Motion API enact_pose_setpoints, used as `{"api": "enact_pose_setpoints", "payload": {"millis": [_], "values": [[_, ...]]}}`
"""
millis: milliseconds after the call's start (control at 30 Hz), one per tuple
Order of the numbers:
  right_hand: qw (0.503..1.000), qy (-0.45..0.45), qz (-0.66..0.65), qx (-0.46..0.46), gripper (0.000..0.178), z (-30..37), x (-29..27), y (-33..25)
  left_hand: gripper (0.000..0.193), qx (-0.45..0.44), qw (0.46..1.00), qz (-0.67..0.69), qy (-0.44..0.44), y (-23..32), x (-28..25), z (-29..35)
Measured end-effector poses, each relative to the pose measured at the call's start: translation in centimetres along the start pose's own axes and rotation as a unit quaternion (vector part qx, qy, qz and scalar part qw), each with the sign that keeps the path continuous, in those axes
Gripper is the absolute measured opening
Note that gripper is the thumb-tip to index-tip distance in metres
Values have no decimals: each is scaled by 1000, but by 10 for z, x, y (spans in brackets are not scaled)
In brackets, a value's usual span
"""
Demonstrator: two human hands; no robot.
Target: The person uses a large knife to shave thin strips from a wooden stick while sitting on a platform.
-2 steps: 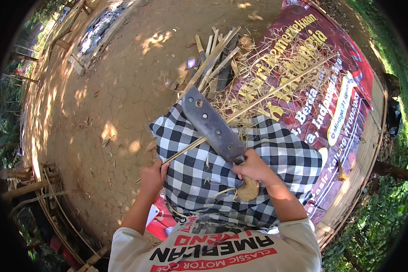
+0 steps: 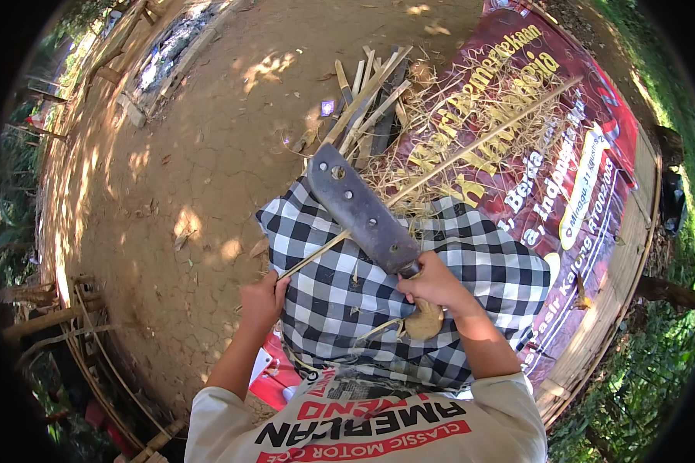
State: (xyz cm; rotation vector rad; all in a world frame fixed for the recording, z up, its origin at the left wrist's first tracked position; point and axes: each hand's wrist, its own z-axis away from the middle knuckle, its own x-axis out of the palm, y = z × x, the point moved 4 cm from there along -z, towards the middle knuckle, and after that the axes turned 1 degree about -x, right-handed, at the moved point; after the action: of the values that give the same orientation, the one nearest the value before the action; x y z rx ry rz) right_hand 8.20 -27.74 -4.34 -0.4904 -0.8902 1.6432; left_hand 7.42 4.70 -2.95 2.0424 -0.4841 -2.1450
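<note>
Right hand was clamped on the wooden handle of a heavy broad cleaver. Left hand pinched the near end of a thin bamboo strip lying across the checked cloth. Strip looked light, springy, likely splintery; best gripped near the blade.

Pale grey short-sleeved shirt with red-and-black lettering.

One sign only: a large rectangular banner lying flat on the dirt ground, dark red with yellow and white lettering plus a yellow oval patch. Straw covers its upper-left part; a checked cloth overlaps its near edge.
</note>
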Motion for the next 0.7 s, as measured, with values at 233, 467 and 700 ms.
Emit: {"api": "enact_pose_setpoints", "payload": {"millis": [233, 467, 700], "values": [[965, 203, -143, -85, 14, 6, -43, -26, 32, 5, 999, 22, 37, 0, 10, 4], [999, 37, 12, -23, 8, 2, 7, -4, 33, 19, 999, -11, 32, 2, 6, 0], [998, 33, -11, -44, 11, -6, 4, -10, 31, -1, 999, 24, 37, 7, 4, 2]]}}
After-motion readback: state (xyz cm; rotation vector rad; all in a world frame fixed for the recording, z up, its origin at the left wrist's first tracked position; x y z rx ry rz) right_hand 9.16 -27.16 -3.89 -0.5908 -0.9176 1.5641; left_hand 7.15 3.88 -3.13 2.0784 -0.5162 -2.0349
